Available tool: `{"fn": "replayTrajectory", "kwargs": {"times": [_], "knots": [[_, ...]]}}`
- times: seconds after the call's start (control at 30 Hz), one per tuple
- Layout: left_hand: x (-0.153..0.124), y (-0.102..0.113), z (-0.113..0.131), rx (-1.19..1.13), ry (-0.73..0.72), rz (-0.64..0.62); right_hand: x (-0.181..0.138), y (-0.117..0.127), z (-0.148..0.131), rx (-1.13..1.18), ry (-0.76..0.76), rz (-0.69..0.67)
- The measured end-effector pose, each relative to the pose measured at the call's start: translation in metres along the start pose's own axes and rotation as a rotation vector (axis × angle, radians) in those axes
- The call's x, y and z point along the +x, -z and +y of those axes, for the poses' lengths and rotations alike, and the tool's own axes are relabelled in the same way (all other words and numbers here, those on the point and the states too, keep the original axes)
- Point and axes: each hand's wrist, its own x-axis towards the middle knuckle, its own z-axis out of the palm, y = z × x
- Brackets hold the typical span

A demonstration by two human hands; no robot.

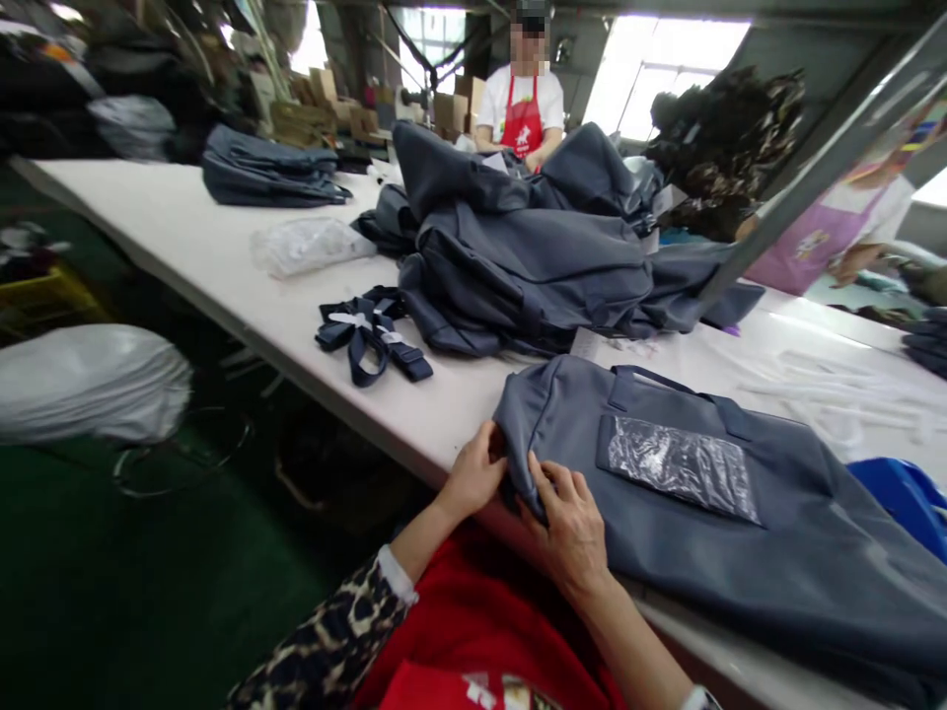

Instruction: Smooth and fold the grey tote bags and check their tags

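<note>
Nearest the camera are the wearer's red apron [436,641] and a left sleeve in leopard print with a pale cuff [326,636]. Just ahead, both hands work at the near left end of a long slate-blue bag of smooth, leather-like material [666,542], which lies along the front edge of a white-topped desk [460,399]. The left hand [477,471] pinches the bag's end edge between thumb and fingers. The right hand [569,528], close beside it, has its fingers curled over the folded corner, gripping the material. A carry handle [666,387] and a shiny, crinkled clear plastic pocket [681,468] show on the bag's upper face. At its far right side sits a bright blue object [899,498], only partly in view.

Beyond the hands, to the left, lies a small heap of navy webbing straps [370,340], with a crumpled clear plastic bundle [311,245] farther back. A large pile of dark blue-grey bags [533,266] covers the desk's middle; a flat folded stack of similar material [270,170] lies to its left.

Behind the pile stands a co-worker in a red apron [524,126]; another, in a lilac apron [806,242], is partly behind a slanting metal pole [821,163].
</note>
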Motion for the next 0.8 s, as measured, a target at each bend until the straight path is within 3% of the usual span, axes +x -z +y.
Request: {"fn": "replayTrajectory", "kwargs": {"times": [0.17,0.3,0.43,0.57,0.63,0.7,0.73,0.8], "knots": [[0.002,0.018,0.011,-0.145,0.089,-0.035,-0.002,-0.007,0.003,-0.118,0.049,0.009],[0.021,0.022,0.017,-0.083,0.208,-0.197,-0.004,-0.007,0.002,-0.213,0.091,-0.009],[0.043,0.022,0.013,-0.124,0.218,-0.257,-0.006,-0.013,0.007,-0.296,0.187,-0.016],[0.047,0.025,0.006,-0.123,0.193,-0.271,-0.006,-0.021,0.014,-0.315,0.239,-0.045],[0.042,0.027,0.009,-0.09,0.174,-0.237,-0.006,-0.022,0.016,-0.321,0.25,-0.051],[0.031,0.027,0.016,-0.053,0.141,-0.119,-0.006,-0.021,0.017,-0.324,0.258,-0.049],[0.024,0.025,0.02,-0.003,0.069,-0.026,-0.006,-0.02,0.017,-0.324,0.262,-0.05],[0.005,0.02,0.025,0.191,-0.222,0.089,-0.007,-0.021,0.017,-0.315,0.269,-0.047]]}}
